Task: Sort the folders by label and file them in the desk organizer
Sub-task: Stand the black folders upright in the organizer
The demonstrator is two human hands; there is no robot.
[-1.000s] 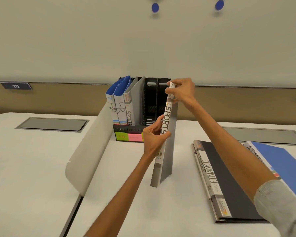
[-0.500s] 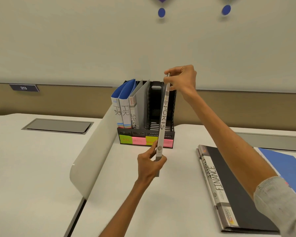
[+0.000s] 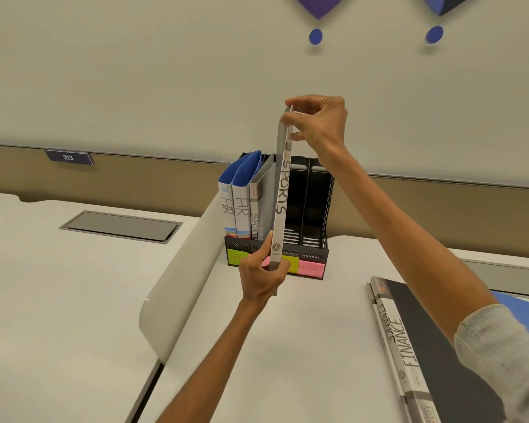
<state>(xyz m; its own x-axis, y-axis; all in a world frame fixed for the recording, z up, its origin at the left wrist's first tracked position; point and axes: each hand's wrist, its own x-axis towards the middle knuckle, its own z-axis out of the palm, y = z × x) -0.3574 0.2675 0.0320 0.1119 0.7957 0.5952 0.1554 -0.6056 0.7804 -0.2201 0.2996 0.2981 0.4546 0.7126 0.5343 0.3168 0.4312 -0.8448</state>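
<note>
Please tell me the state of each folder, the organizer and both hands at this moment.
held SPORTS folder: upright, not yet filed
left hand: grips its lower end
right hand: pinches its top
HR folders: filed, upright
filed SPORTS folder: upright beside them
desk organizer: right two slots empty
FINANCE folders: lying flat

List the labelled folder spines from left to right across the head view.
Left HR folder → right HR folder → filed SPORTS folder → held SPORTS folder → FINANCE folder.
</note>
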